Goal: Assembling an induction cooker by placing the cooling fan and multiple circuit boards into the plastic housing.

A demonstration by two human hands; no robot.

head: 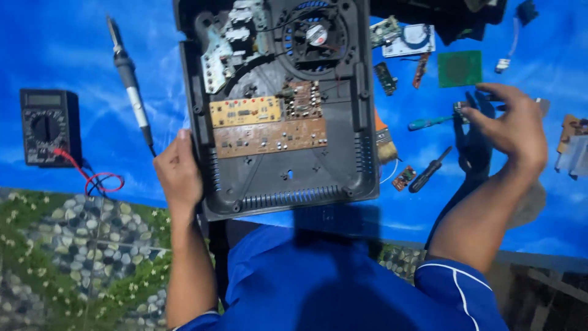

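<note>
A dark grey open appliance casing (275,184) lies in front of me on a blue sheet, with brown circuit boards (269,138) and a small fan (315,37) inside. My left hand (177,171) grips the casing's left edge. My right hand (511,122) hovers over the sheet to the right, fingers curled around a small metal part near a green-handled screwdriver (429,122). What exactly the fingers pinch is too small to tell.
A black multimeter (46,125) with red lead sits at far left, a soldering iron (128,79) beside it. A black screwdriver (429,171), a brush (384,144), a green board (459,68) and several small parts lie to the right. A pebble-patterned surface (79,257) shows below.
</note>
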